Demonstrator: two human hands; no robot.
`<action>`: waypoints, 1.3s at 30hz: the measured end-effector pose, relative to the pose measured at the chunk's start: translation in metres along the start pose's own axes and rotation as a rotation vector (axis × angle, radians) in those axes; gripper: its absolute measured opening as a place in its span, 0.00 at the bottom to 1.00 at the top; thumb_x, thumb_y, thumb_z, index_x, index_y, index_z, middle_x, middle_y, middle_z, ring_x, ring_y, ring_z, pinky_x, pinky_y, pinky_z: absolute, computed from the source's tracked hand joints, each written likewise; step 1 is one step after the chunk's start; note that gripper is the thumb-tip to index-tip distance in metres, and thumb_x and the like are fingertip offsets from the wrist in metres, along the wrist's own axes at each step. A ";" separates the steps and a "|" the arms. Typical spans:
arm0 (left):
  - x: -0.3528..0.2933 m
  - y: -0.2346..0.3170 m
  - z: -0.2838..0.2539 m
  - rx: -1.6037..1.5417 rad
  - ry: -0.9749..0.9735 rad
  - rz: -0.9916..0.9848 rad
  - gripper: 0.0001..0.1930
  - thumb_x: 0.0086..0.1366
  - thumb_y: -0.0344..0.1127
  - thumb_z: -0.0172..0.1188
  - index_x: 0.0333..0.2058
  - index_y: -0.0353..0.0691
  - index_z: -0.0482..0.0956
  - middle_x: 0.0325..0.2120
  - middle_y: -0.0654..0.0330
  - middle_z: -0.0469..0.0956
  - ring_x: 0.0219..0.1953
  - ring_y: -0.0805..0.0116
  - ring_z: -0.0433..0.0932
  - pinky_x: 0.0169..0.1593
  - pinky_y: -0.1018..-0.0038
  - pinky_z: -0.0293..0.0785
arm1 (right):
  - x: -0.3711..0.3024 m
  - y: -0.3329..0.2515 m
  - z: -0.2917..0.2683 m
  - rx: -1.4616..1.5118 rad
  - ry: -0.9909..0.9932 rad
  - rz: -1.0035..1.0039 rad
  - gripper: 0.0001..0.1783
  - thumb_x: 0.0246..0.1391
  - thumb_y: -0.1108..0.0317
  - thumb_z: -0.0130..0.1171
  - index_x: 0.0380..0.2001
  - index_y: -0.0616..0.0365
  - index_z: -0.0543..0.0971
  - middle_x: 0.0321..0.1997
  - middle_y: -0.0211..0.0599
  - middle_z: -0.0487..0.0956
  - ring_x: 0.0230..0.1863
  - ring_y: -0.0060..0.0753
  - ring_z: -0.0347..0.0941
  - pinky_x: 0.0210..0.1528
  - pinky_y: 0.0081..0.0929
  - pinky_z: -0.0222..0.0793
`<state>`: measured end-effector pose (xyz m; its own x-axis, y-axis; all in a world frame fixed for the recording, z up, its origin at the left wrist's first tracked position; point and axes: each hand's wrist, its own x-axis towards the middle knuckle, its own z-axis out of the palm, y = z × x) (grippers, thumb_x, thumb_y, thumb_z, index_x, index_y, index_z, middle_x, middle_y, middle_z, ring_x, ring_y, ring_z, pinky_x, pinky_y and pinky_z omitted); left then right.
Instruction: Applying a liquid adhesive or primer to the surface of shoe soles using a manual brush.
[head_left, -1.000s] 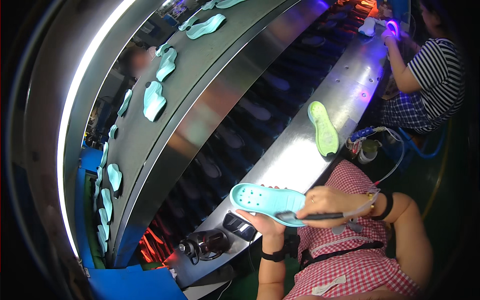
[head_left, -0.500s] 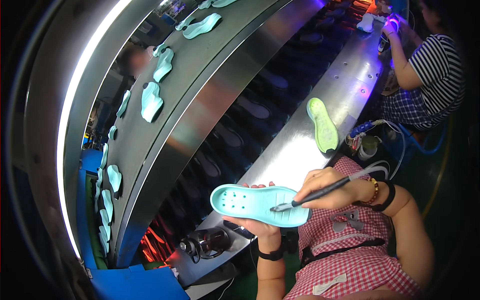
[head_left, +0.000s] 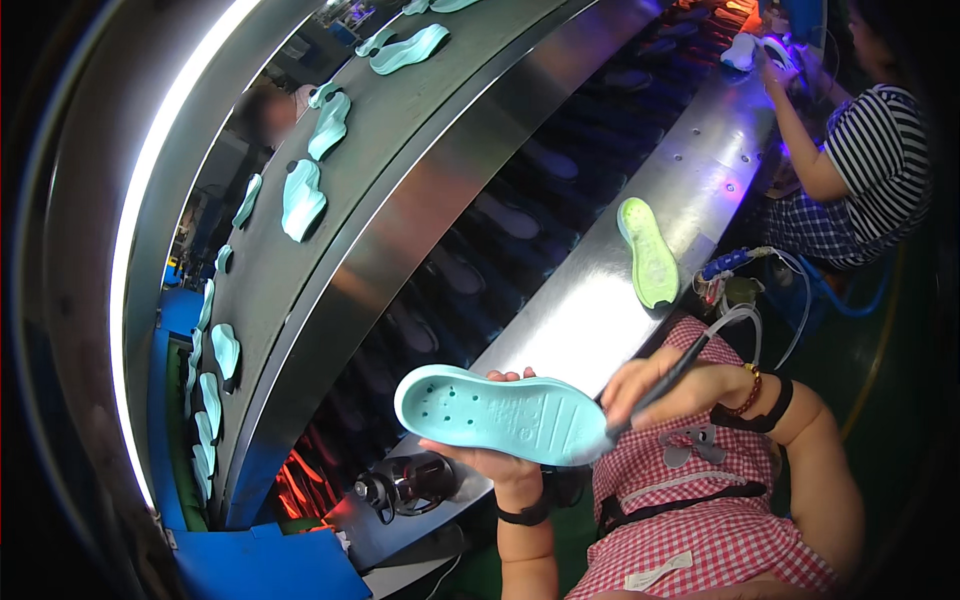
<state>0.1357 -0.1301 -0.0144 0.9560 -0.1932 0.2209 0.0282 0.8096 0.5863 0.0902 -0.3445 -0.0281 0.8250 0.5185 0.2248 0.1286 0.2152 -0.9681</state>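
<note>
A pale turquoise shoe sole [head_left: 500, 412] lies across my left hand [head_left: 485, 458], which grips it from beneath, fingertips showing over the far edge. The sole's hollow inside faces up, with small holes near its left end and ridges toward the right. My right hand [head_left: 665, 385] is closed round the dark handle of a glue brush [head_left: 672, 376], with a clear tube running from its upper end. Motion smears the brush tip, which is at the sole's right end; whether it touches the rim I cannot tell. Beyond my hands, a lime-green sole [head_left: 652, 258] rests on the metal ledge.
Several turquoise soles [head_left: 303, 200] ride on the dark conveyor belt [head_left: 385, 120] at left. Below it, a lower line carries dim soles [head_left: 505, 215]. A dark cylindrical device [head_left: 410, 485] sits near my left forearm. At far right a co-worker [head_left: 865, 150] handles a pale shoe part.
The brush has moved from the sole's ridged middle right to its right end. My left hand and the sole have shifted slightly left and turned a little.
</note>
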 end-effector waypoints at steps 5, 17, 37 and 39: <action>-0.016 -0.013 0.025 -0.007 0.252 -0.042 0.35 0.59 0.65 0.34 0.57 0.47 0.58 0.51 0.53 0.66 0.53 0.55 0.64 0.58 0.51 0.53 | 0.005 0.008 0.019 0.793 0.281 0.202 0.10 0.48 0.75 0.56 0.35 0.66 0.76 0.39 0.39 0.76 0.36 0.25 0.73 0.38 0.17 0.70; -0.020 -0.027 -0.003 -0.176 0.165 -0.180 0.27 0.61 0.55 0.40 0.54 0.46 0.63 0.50 0.58 0.68 0.48 0.54 0.69 0.53 0.48 0.58 | 0.011 -0.011 0.015 -0.210 -0.004 -0.219 0.12 0.41 0.74 0.61 0.34 0.62 0.79 0.34 0.41 0.78 0.36 0.30 0.74 0.40 0.23 0.68; 0.001 -0.004 0.001 -0.093 0.187 -0.907 0.24 0.63 0.42 0.42 0.52 0.29 0.61 0.46 0.46 0.69 0.46 0.56 0.72 0.53 0.66 0.65 | 0.008 -0.035 -0.026 -0.460 -0.243 -0.272 0.12 0.47 0.73 0.56 0.37 0.58 0.77 0.41 0.41 0.77 0.41 0.37 0.75 0.40 0.29 0.70; 0.000 -0.005 0.006 0.104 0.134 -0.925 0.24 0.63 0.40 0.44 0.53 0.29 0.60 0.46 0.48 0.70 0.46 0.59 0.72 0.51 0.67 0.67 | 0.008 -0.039 -0.034 -0.399 -0.493 -0.201 0.14 0.47 0.71 0.55 0.40 0.57 0.76 0.43 0.40 0.76 0.43 0.38 0.74 0.41 0.28 0.70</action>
<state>0.1342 -0.1372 -0.0127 0.5927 -0.6644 -0.4553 0.7733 0.3114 0.5523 0.1109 -0.3767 0.0081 0.4273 0.8385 0.3381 0.5260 0.0736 -0.8473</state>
